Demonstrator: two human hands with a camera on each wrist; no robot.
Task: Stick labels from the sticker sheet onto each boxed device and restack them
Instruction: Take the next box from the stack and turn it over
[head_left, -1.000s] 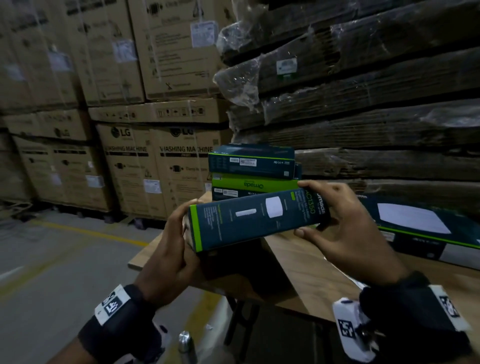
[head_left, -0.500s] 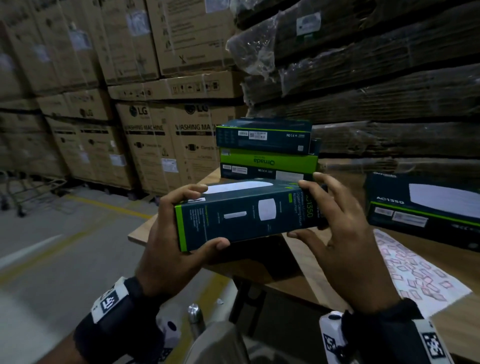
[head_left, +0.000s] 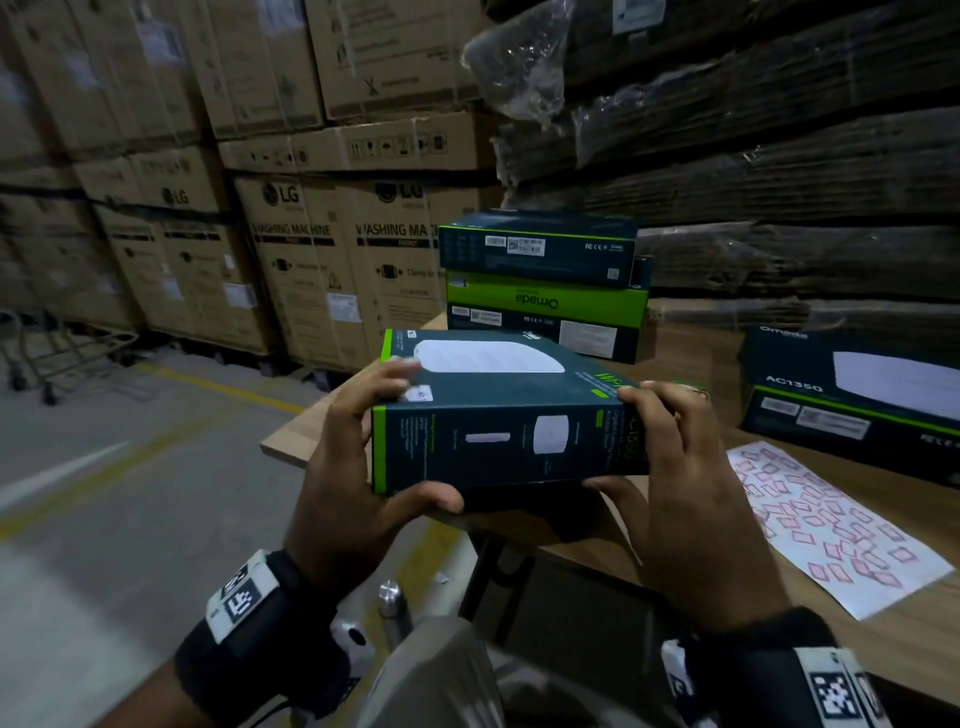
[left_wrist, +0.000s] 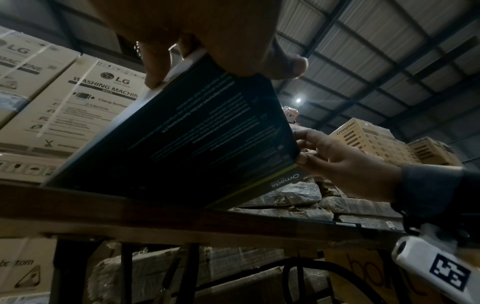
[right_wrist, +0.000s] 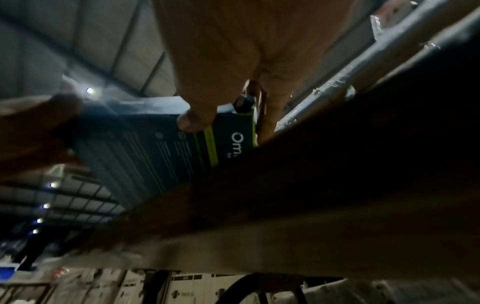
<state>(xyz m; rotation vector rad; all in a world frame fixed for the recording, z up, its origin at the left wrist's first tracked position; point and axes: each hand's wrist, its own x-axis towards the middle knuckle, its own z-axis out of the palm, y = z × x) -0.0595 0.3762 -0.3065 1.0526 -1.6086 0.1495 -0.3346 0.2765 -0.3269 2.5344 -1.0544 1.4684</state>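
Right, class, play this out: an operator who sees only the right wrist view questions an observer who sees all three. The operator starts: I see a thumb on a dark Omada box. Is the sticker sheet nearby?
Observer: Yes, the sticker sheet lies flat on the table, right of the right hand.
Operator: Any stack started?
Observer: A stack of three boxes stands behind the held box.
Operator: Other boxes waiting?
Observer: One lone box lies beyond the sheet, apart from the stack.
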